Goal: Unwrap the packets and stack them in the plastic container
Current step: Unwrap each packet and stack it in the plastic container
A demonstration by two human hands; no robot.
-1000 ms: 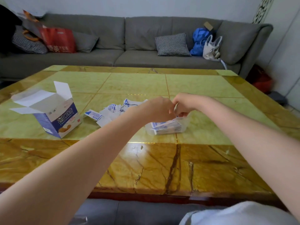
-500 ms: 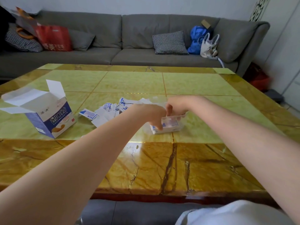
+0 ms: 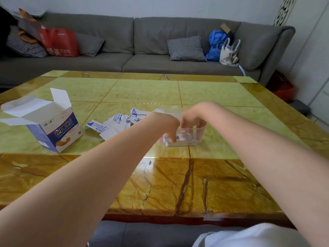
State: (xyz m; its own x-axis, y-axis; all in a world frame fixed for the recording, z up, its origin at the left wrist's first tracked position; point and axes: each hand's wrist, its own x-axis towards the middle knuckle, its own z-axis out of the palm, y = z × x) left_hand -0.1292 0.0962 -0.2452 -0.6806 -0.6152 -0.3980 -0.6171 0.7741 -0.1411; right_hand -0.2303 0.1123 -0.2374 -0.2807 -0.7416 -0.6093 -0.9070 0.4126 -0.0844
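While both hands reach into the clear plastic container (image 3: pixel 199 134), left hand (image 3: pixel 167 124) fingers press the blue-and-white packets (image 3: pixel 181 140); right hand (image 3: pixel 193 118) grip cannot be told. Squaring edges flat would help. Glossy yellow-green marble tabletop (image 3: pixel 142 90); grey sofa (image 3: pixel 142 41) behind.

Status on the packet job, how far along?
Partway. Done: a stack of packets already lies in the clear plastic container, and the cardboard box stands open. In hand: the left hand and right hand are both down in the container at the stack. Left: a loose pile of packets and torn wrappers on the table, left of the container.
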